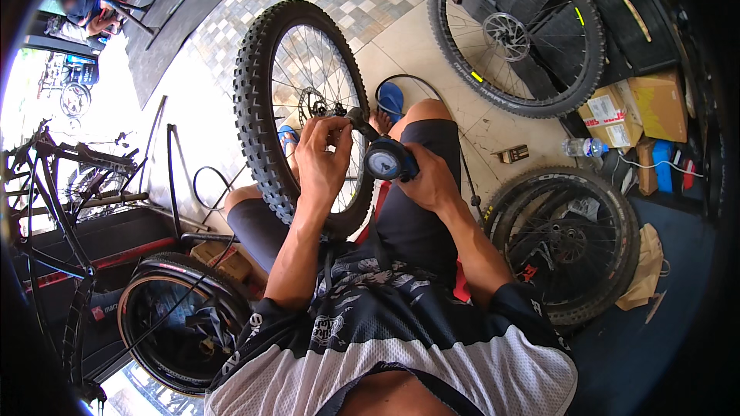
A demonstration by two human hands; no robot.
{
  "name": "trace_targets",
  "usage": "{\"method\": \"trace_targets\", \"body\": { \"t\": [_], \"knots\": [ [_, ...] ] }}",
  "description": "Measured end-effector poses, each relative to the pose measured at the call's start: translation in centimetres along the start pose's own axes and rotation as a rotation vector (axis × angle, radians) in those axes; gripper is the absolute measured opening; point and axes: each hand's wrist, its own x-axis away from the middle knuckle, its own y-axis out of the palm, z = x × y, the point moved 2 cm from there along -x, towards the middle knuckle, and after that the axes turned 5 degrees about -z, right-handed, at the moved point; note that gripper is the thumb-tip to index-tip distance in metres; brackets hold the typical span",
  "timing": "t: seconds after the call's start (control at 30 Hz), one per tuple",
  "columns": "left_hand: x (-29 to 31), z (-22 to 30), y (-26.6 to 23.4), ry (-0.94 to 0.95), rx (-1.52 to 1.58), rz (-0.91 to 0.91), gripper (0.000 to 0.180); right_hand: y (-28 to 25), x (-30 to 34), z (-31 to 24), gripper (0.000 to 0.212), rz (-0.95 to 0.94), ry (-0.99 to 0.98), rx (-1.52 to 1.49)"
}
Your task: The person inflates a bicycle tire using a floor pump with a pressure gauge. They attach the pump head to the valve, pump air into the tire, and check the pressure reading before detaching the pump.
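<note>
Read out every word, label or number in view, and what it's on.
I won't quote wording; printing shows on:
Upper-right wheel: pale lettering.
Lower-right wheel: pale lettering.
Cardboard box: printed label.
Jersey: white lettering.
Black panel, left: pale lettering.
Gauge: dial too small to read.

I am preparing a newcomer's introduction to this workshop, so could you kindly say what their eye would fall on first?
Probably the knobbly bicycle wheel, standing large just left of centre. Next might come the round-dialled gauge in the right hand, near the middle, and the large wheel with yellow marks at the upper right.
</note>
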Motion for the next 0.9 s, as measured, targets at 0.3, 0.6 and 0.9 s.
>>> {"method": "trace_targets", "body": {
  "t": [0.3, 0.6, 0.9],
  "knots": [
    [0.2, 0.4, 0.2, -0.249, -0.045, 0.022, 0.014, 0.3, 0.3, -0.2, 0.053, 0.001, 0.04, 0.052],
    [-0.8, -0.8, 0.8, -0.164, 0.27, -0.047, 0.009, 0.5, 0.1, 0.2, 0.054, 0.027, 0.03, 0.071],
    [-0.7, -1.4, 0.7, -0.243, 0.388, 0.015, 0.005, 0.0, 0.0, 0.0, 0.053, 0.025, -0.004, 0.004]
  ]
}}
